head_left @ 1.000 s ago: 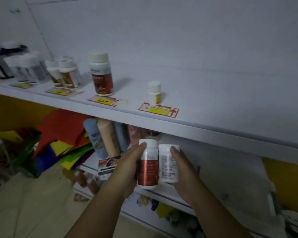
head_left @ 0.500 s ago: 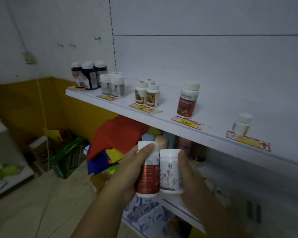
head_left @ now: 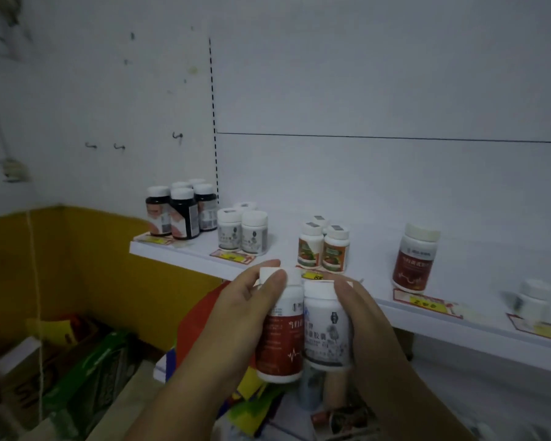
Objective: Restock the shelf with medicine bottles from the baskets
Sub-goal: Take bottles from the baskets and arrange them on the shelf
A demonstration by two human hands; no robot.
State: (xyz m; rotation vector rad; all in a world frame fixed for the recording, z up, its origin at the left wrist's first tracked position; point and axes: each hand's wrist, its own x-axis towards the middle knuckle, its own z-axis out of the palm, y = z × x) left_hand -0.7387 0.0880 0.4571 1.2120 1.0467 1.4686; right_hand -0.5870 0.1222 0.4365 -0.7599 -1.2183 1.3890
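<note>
The left hand (head_left: 239, 313) is gripping a smooth red-labelled cylindrical bottle (head_left: 280, 332); the right hand (head_left: 363, 316) is clasping a white-labelled bottle (head_left: 326, 329) touching it, below the shelf (head_left: 185, 253).

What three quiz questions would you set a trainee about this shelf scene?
1. True or false: the left hand grips the red-label bottle.
2. Multiple choice: the right hand grips a) a dark bottle, b) the white-label bottle, c) nothing.
3. Count: how many red-label bottles stand on the shelf?

Key: 1 true; 2 b; 3 one, the shelved red-label bottle, standing alone.
</note>
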